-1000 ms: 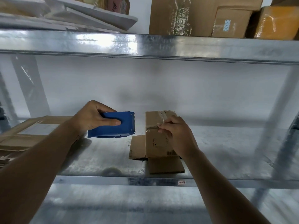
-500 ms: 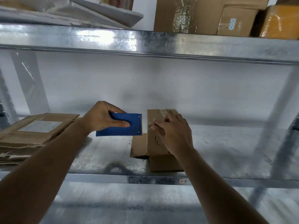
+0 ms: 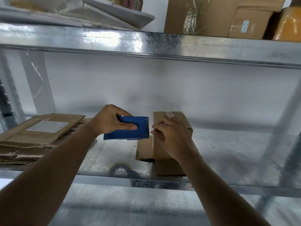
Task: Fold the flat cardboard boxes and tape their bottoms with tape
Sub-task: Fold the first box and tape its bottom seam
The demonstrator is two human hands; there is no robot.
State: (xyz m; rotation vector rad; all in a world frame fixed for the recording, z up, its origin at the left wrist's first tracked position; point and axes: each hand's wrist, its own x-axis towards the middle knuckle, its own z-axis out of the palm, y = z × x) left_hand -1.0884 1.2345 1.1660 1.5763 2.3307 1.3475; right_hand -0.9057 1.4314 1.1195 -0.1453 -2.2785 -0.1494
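- Now the left hand (image 3: 112, 121), gripping the blue tape dispenser (image 3: 128, 128), has brought its toothed edge right beside the cardboard box (image 3: 164, 150); likely taping is about to resume.
- The right hand (image 3: 172, 137) presses flat on the box, fingers fairly straight.
- The box stands on the metal shelf (image 3: 228, 154), long axis upright, taped end upward.

The shelf (image 3: 228, 144) is galvanised sheet metal, glossy and mottled. On it stands a matt brown cardboard box (image 3: 162, 149) with shiny clear tape on top; left of the box are a smooth matt blue plastic tape dispenser (image 3: 130, 132) and rough-edged flattened cardboard (image 3: 32, 137)
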